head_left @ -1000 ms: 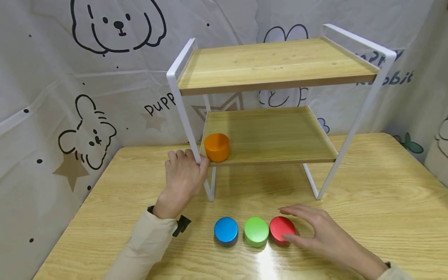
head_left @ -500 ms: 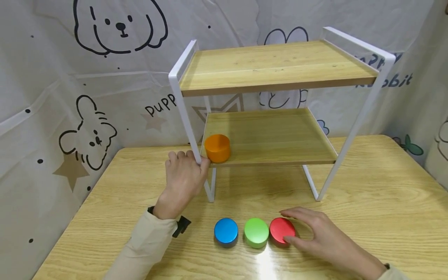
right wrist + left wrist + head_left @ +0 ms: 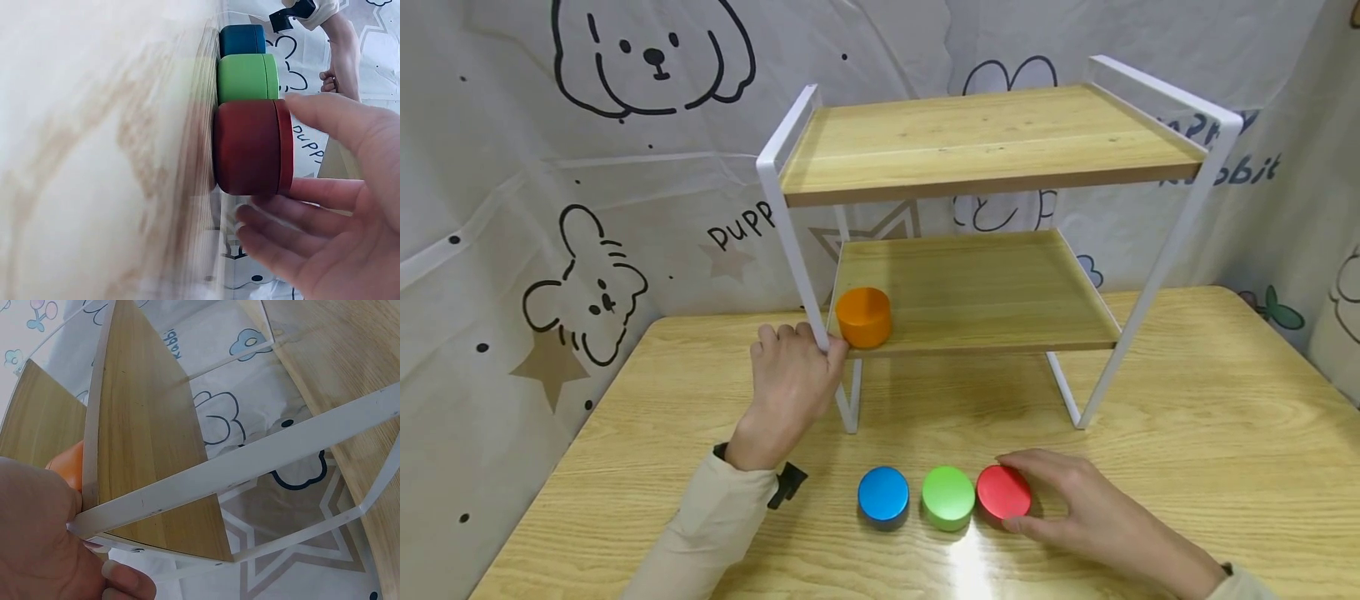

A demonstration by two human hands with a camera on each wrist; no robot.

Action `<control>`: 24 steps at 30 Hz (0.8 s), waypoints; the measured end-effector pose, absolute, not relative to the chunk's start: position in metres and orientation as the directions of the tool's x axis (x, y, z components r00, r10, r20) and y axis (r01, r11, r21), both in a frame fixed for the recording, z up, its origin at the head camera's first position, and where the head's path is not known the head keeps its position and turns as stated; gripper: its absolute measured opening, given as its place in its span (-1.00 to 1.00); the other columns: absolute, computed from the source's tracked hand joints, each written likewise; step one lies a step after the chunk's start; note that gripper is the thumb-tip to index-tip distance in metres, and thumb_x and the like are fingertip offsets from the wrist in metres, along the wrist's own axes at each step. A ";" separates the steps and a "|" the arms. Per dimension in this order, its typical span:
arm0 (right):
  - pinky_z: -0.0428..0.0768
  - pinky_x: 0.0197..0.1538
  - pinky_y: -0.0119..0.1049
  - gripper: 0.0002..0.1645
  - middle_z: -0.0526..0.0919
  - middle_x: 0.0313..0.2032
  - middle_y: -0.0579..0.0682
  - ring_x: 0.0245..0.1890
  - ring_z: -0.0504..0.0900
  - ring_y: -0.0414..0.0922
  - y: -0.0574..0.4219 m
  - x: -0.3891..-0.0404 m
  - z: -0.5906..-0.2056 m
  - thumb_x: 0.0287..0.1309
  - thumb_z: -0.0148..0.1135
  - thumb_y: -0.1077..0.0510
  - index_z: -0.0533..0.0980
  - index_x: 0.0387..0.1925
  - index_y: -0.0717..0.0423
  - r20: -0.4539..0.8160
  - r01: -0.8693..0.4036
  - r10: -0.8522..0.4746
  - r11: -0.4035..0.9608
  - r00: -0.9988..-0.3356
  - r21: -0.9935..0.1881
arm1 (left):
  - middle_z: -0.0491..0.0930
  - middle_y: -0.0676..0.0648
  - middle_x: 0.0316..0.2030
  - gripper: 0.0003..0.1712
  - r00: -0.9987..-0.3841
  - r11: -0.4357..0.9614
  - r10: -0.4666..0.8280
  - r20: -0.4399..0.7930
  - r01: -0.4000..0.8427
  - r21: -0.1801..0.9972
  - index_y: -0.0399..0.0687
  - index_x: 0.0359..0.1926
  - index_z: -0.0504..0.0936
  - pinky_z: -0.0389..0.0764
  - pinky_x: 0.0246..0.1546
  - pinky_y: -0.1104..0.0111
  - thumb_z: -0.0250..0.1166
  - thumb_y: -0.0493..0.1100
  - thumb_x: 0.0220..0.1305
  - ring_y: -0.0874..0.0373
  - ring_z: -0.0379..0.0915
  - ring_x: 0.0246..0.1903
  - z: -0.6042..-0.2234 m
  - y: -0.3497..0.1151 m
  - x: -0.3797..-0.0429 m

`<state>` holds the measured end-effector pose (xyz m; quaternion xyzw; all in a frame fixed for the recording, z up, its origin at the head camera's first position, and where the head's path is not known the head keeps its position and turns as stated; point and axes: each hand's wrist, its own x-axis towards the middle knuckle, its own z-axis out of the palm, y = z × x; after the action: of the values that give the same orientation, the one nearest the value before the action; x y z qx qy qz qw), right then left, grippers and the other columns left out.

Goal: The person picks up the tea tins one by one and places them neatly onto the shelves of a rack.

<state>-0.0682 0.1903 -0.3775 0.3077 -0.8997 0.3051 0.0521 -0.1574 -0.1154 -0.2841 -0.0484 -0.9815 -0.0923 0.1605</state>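
Note:
My left hand (image 3: 792,377) grips the left front post of a two-tier shelf rack (image 3: 985,287) at the height of its lower board, the thumb over the board's corner. Beside that thumb, an orange round tin (image 3: 864,318) stands on the lower board. On the table in front of the rack, a blue round tin (image 3: 883,493), a green one (image 3: 948,497) and a red one (image 3: 1003,492) form a row. My right hand (image 3: 1078,504) pinches the red tin between thumb and forefinger at its lid. In the right wrist view the red tin (image 3: 250,147) still rests on the table.
The rack has white metal side frames and an upper wooden board (image 3: 992,137) above the lower one. A printed cloth (image 3: 700,167) hangs behind the wooden table (image 3: 1210,450). A black clip-like piece (image 3: 787,485) sticks out at my left wrist.
My right thumb and forefinger have drawn in from around the red tin to touch its sides. My left hand and all the tins have stayed in place.

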 end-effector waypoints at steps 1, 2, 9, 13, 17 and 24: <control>0.61 -0.03 -0.20 -0.36 0.63 0.02 -0.14 -0.01 0.62 -0.10 0.191 -0.068 -0.377 0.00 0.41 -0.11 0.52 0.09 0.10 0.255 -0.573 -0.525 0.632 -0.812 -0.522 | 0.30 -0.17 -0.63 -0.52 -0.942 0.980 0.070 0.329 0.128 0.156 -0.19 -0.64 0.32 0.22 -0.50 0.19 -0.21 0.02 0.30 -0.12 0.19 -0.51 -0.284 -0.115 -0.157; 0.60 -0.01 -0.19 -0.35 0.62 0.02 -0.15 0.01 0.62 -0.10 0.191 -0.068 -0.377 0.01 0.40 -0.12 0.52 0.10 0.09 0.228 -0.558 -0.526 0.640 -0.819 -0.528 | 0.29 -0.16 -0.63 -0.52 -0.939 0.981 0.075 0.336 0.131 0.146 -0.18 -0.65 0.31 0.20 -0.51 0.20 -0.20 0.01 0.31 -0.12 0.19 -0.52 -0.285 -0.115 -0.157; 0.58 0.01 -0.09 -0.29 0.61 0.05 -0.07 0.04 0.61 -0.02 0.191 -0.069 -0.376 0.02 0.38 -0.16 0.49 0.14 0.14 0.170 -0.533 -0.535 0.653 -0.827 -0.539 | 0.21 -0.12 -0.69 -0.53 -0.912 0.983 0.128 0.391 0.168 0.069 -0.15 -0.70 0.25 0.13 -0.57 0.25 -0.21 -0.04 0.31 -0.09 0.14 -0.59 -0.285 -0.117 -0.157; 0.58 0.02 -0.12 -0.29 0.62 0.06 -0.09 0.04 0.61 -0.06 0.187 -0.070 -0.376 0.01 0.39 -0.13 0.49 0.15 0.14 0.159 -0.514 -0.523 0.655 -0.837 -0.554 | 0.24 -0.14 -0.69 -0.53 -0.906 0.984 0.133 0.402 0.168 0.054 -0.17 -0.69 0.27 0.14 -0.57 0.24 -0.20 -0.04 0.30 -0.09 0.16 -0.60 -0.285 -0.117 -0.156; 0.57 0.02 -0.13 -0.27 0.61 0.05 -0.09 0.02 0.61 -0.07 0.186 -0.070 -0.374 -0.02 0.42 -0.10 0.47 0.16 0.15 0.158 -0.510 -0.517 0.661 -0.841 -0.551 | 0.26 -0.15 -0.70 -0.51 -0.899 0.982 0.139 0.416 0.179 0.059 -0.19 -0.71 0.29 0.14 -0.59 0.25 -0.19 -0.04 0.30 -0.09 0.16 -0.61 -0.284 -0.118 -0.156; 0.57 -0.02 -0.26 -0.37 0.61 -0.05 -0.28 -0.06 0.58 -0.27 0.184 -0.071 -0.375 -0.09 0.48 -0.03 0.51 0.07 0.02 0.128 -0.471 -0.505 0.642 -0.854 -0.605 | 0.14 -0.09 -0.71 -0.64 -0.878 0.968 0.244 0.412 0.244 -0.055 -0.11 -0.64 0.23 0.09 -0.57 0.26 -0.11 -0.14 0.32 -0.05 0.11 -0.63 -0.283 -0.118 -0.154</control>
<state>-0.0706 0.1842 -0.3748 0.2692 -0.9058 0.3262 -0.0264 -0.1540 -0.1184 -0.2833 -0.1259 -0.9689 0.0005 0.2129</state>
